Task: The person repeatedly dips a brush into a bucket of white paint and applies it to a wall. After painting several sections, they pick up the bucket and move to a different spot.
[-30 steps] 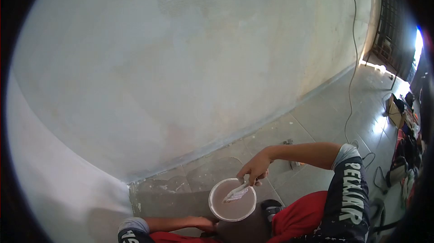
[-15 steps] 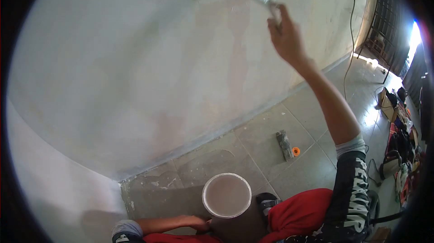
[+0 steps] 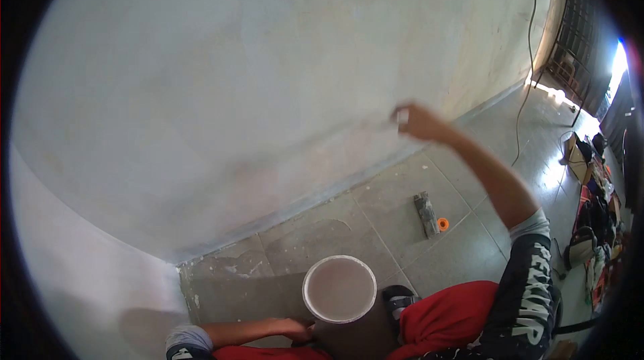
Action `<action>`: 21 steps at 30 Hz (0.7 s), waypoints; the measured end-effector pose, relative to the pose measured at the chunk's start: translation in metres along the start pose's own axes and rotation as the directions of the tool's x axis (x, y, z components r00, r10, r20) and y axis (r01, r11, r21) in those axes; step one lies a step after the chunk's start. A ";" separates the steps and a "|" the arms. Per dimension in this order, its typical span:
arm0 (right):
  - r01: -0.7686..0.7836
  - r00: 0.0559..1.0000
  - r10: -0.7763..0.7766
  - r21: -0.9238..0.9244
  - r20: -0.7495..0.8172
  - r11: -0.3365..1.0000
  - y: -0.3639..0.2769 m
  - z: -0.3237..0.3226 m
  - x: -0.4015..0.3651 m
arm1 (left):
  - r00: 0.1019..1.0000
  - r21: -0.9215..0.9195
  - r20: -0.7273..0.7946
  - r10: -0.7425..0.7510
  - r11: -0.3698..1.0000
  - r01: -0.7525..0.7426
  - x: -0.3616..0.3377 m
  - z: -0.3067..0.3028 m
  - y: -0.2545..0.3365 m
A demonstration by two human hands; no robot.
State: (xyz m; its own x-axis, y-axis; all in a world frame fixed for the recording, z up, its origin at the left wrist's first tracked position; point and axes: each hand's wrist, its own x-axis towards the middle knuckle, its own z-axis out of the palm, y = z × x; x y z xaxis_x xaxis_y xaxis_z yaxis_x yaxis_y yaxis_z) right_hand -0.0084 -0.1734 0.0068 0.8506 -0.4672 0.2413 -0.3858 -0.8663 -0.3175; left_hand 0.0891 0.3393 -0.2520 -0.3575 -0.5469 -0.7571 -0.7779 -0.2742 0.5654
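My right hand (image 3: 417,123) is raised in front of the wall, blurred by motion. Its fingers are closed round a paintbrush (image 3: 402,117), of which only a pale bit of handle shows clearly; the bristles are lost against the wall. Low in the view, my left hand (image 3: 292,328) rests beside the bucket (image 3: 306,296), fingers curled in, and what they grip is hidden. The round bucket holds a greyish-pink liquid (image 3: 340,289) and stands between my legs. Uneven whitish and pinkish patches cover the wall (image 3: 268,92).
On the floor tiles lie a dark, stained block-like object (image 3: 425,214) and an orange ring-shaped roll (image 3: 443,224). A cable (image 3: 530,38) hangs down the wall to the floor. Clothes and a box (image 3: 578,159) are heaped at the right. A side wall (image 3: 87,273) meets the painted one at left.
My right hand has moved down along the wall with the paintbrush, which was clearly visible higher up before. My left hand and the bucket stay nearly the same.
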 end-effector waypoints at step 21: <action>-0.010 0.689 -0.314 0.443 0.653 0.897 -0.152 0.045 -0.091 | 0.994 0.054 -0.015 -0.107 0.993 0.108 0.010 0.030 -0.011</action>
State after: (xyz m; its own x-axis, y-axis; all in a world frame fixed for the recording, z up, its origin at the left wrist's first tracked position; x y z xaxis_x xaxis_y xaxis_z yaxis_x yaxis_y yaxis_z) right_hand -0.0116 0.0089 -0.0080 0.9409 0.0656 -0.3323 -0.1965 -0.6935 -0.6932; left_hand 0.0789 0.3601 -0.2756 -0.2648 -0.5259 -0.8083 -0.8386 -0.2882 0.4622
